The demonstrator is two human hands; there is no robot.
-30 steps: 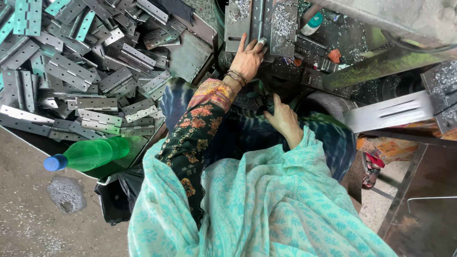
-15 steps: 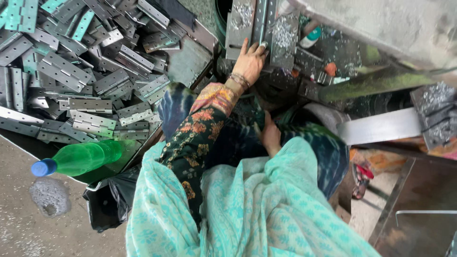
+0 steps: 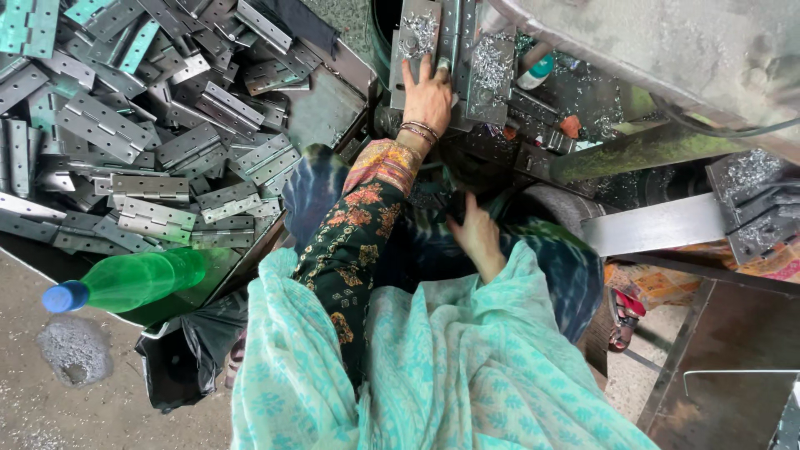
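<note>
Cluttered workshop floor: left hand [image 3: 427, 93] fingers flat on hinge plate [image 3: 417, 37]; press squarely. Right hand [image 3: 475, 235] loosely curled, empty.

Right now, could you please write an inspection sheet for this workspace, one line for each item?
Surface: metal machine bed, strewn with bright metal shavings.
Job's things: grey metal plate under the left hand; it looks like the hinges in the pile.
Clutter: large heap of grey hinges in a tray; green plastic bottle with a blue cap lying at its edge; black bag below.
Grippers: left hand rests flat on the plate; right hand is low at the lap, holding nothing visible.
Cables: one dark cable along the machine.
Surroundings: dusty concrete floor; red sandal.
</note>
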